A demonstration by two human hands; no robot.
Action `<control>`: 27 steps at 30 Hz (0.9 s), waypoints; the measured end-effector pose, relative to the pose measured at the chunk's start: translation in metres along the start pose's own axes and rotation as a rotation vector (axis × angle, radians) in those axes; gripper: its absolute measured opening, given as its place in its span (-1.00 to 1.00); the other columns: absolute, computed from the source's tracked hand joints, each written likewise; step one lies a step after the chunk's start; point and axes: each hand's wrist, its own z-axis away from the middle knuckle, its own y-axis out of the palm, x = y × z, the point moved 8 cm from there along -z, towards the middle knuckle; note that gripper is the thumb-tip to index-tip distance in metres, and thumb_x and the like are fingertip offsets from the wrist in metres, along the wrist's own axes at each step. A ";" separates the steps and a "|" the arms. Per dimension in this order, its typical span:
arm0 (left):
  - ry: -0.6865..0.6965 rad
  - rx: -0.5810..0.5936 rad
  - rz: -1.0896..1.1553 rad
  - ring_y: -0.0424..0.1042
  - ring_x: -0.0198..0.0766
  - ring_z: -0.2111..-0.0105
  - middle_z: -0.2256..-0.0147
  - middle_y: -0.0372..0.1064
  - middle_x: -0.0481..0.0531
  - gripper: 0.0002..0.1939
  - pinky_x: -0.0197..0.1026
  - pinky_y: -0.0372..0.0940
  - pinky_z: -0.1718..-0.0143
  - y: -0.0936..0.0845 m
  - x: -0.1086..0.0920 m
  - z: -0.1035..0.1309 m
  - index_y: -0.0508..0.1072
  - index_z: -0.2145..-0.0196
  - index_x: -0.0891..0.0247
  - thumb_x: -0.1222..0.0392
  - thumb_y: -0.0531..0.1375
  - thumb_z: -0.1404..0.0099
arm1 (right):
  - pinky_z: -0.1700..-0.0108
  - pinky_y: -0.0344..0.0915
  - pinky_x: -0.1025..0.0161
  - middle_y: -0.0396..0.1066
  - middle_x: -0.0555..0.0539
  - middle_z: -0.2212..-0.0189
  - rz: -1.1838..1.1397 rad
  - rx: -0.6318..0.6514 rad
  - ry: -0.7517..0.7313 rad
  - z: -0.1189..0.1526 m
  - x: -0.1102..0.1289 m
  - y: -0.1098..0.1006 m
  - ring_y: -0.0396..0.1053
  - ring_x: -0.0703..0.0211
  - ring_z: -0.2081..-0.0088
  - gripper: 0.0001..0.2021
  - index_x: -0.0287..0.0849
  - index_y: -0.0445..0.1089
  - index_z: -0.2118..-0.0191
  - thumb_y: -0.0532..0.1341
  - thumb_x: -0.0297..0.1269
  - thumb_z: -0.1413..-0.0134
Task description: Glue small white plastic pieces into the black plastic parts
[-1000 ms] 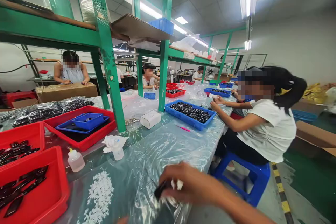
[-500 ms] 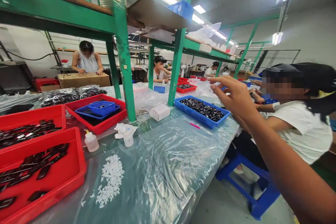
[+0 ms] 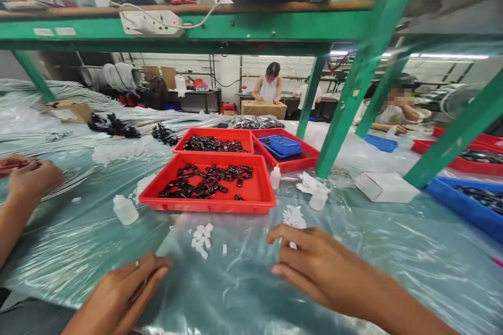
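My left hand (image 3: 121,293) is low over the plastic-covered table, fingers curled and pressed together. What lies inside them, if anything, is hidden. My right hand (image 3: 322,269) hovers over the sheet to the right, its bent fingers apart from the thumb; a small white spot shows at its fingers. Between and beyond the hands lie small white pieces (image 3: 201,239) and a single white piece (image 3: 225,249). Just past my right fingertips is a pile of tiny white bits (image 3: 294,216). A red tray (image 3: 208,207) holding glossy black parts (image 3: 204,180) stands ahead.
A squeeze bottle (image 3: 126,210) stands left of the tray, with another bottle (image 3: 275,177) at its right. Another person's hands (image 3: 33,175) work at far left. A green post (image 3: 341,110) and white box (image 3: 387,187) stand right. A blue tray (image 3: 463,204) sits beyond.
The view has swung left, bringing the red trays to the middle. My right hand, formerly raised near the blue tray, is now low over the table; my left hand has come into view.
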 end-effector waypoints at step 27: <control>0.150 0.287 -0.046 0.66 0.07 0.05 0.11 0.64 -0.02 -0.49 0.00 0.49 0.03 0.101 0.021 -0.253 0.60 0.05 0.17 -0.22 0.00 -0.56 | -0.19 0.41 -0.14 0.53 -0.30 -0.01 0.053 -0.398 0.951 0.112 -0.204 -0.015 0.50 -0.22 -0.06 -0.70 -0.17 0.46 -0.03 0.34 -0.17 -0.24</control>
